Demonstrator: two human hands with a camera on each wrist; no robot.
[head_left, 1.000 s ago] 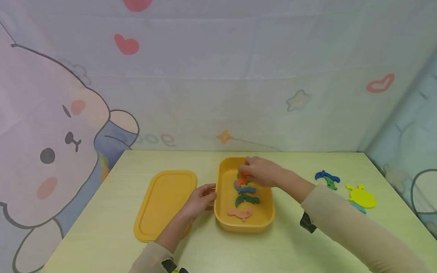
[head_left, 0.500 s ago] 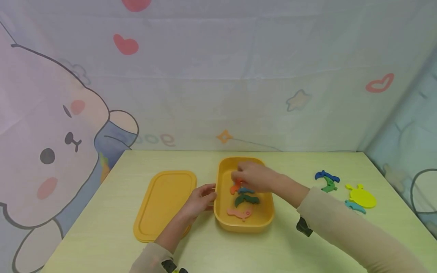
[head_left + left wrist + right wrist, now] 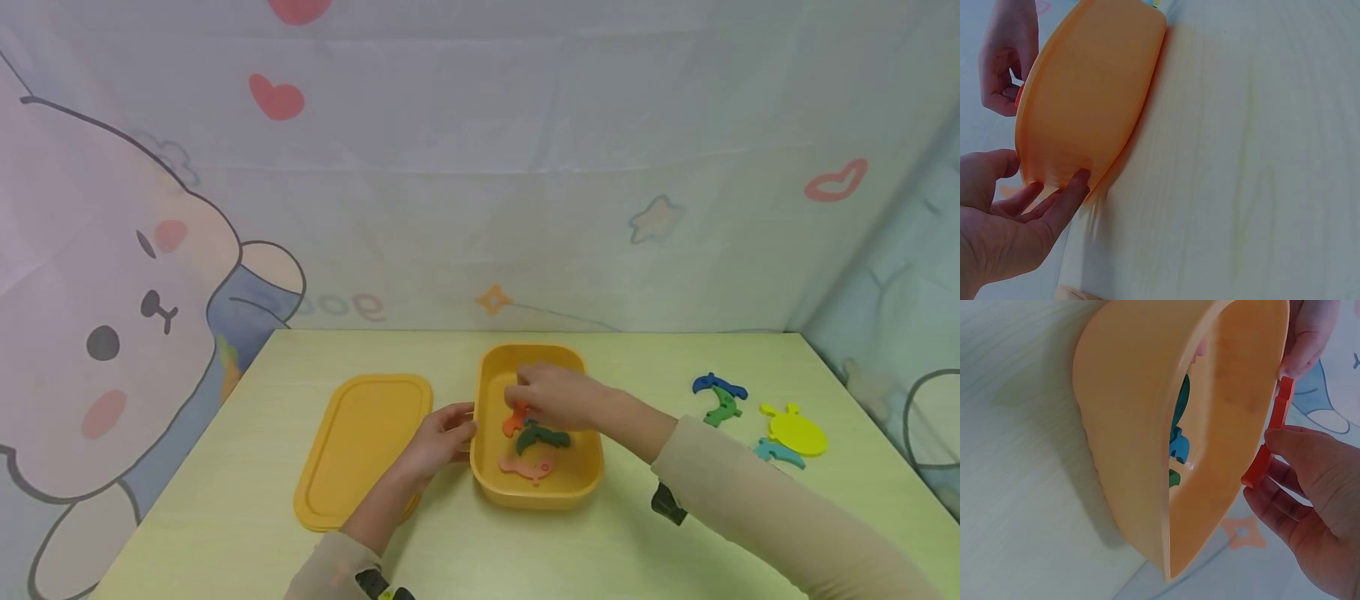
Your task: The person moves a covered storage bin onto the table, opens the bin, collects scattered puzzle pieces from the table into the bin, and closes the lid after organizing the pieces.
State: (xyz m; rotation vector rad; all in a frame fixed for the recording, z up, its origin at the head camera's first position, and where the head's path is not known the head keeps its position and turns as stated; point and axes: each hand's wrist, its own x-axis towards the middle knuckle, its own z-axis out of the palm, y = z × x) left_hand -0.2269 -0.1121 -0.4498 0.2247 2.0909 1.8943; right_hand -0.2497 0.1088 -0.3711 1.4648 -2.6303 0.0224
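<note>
An orange-yellow plastic box (image 3: 536, 502) stands mid-table with several small toy animal pieces inside. My right hand (image 3: 553, 397) is over the box, pinching a red-orange toy piece (image 3: 1258, 467) between thumb and fingers. Below it in the box lie a dark green piece (image 3: 543, 436) and a pink piece (image 3: 528, 468). The right wrist view also reveals a blue piece (image 3: 1179, 447) and a green piece (image 3: 1174, 479), mostly hidden from the head view by my right hand. My left hand (image 3: 441, 440) touches the box's left side, its extended fingertips (image 3: 1080, 178) against the outer wall.
A matching yellow lid (image 3: 363, 450) lies flat left of the box. On the right of the table are a dark blue piece (image 3: 720, 384), a green piece (image 3: 722, 407), a bright yellow piece (image 3: 798, 434) and a light blue piece (image 3: 780, 452). A printed curtain (image 3: 480, 167) hangs behind.
My right hand has moved slightly left and nearer within the box, carrying the red-orange piece along and covering more of the blue one. My left hand keeps its place.
</note>
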